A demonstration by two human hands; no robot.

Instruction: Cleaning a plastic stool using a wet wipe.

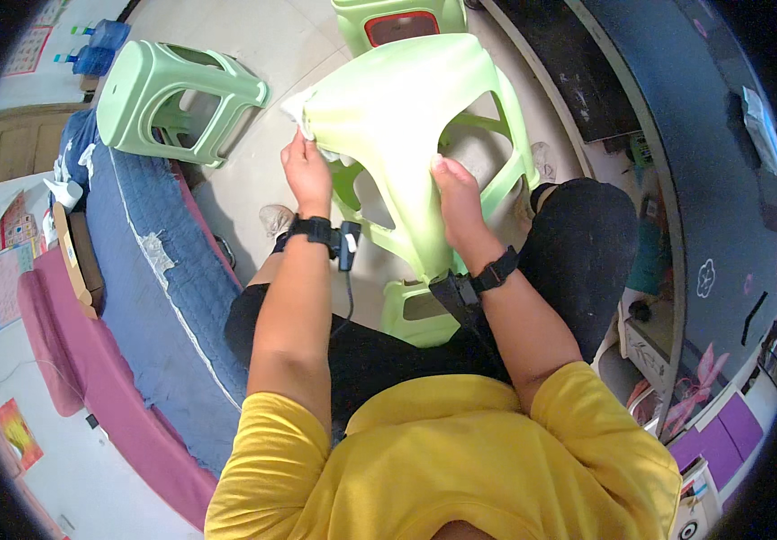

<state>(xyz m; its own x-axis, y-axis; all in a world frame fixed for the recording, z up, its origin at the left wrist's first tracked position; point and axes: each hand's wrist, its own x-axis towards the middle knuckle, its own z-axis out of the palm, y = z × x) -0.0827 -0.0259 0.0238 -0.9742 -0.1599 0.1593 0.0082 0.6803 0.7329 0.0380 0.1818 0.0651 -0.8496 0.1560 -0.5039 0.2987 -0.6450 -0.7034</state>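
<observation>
A light green plastic stool (pixel 388 121) is tilted between my knees, its pale seat lit brightly. At the seat's left edge, my left hand (pixel 309 174) pinches a white cloth (pixel 294 110) against the rim. Part of the cloth hangs below the edge, and my fingertips are partly hidden. My right hand (pixel 459 199) grips the near side of the stool by a leg, with the thumb on top and the other fingers out of sight behind it. Black straps with small devices sit on both wrists.
Another green stool (pixel 182 101) lies on its side beside a seat with a blue quilted cover (pixel 138 270). More green stools stand beyond (pixel 402 20) and below (pixel 415 314) the held one. A dark-topped cabinet (pixel 719 223) runs along the right. Blue water bottles (pixel 101 47) are at upper left.
</observation>
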